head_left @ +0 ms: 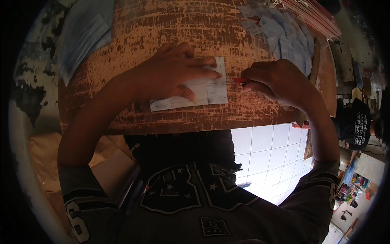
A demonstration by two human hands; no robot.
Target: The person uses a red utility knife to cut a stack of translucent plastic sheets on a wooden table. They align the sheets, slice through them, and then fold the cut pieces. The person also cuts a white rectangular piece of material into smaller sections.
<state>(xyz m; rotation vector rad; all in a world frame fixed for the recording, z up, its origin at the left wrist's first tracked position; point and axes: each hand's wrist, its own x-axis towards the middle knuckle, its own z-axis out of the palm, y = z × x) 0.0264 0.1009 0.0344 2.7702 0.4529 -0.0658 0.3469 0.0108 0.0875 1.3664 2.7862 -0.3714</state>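
Over at far left, bluish plastic sheets (83,42) lie on the worn reddish-brown table (138,24); next comes the left hand (172,69), fingers spread and unclenched, pressing down on a pale, lined rectangular piece (217,92) that sits flat near the table's front edge, at the middle! Just beyond that piece's right edge, here's the right hand (276,79), pinching a small red tool (239,80) that points left; whether its tip touches the piece, I can't tell. Farther right and back, a heap of bluish plastic pieces (280,34) spreads beside a bundle of thin reddish sticks (315,18).
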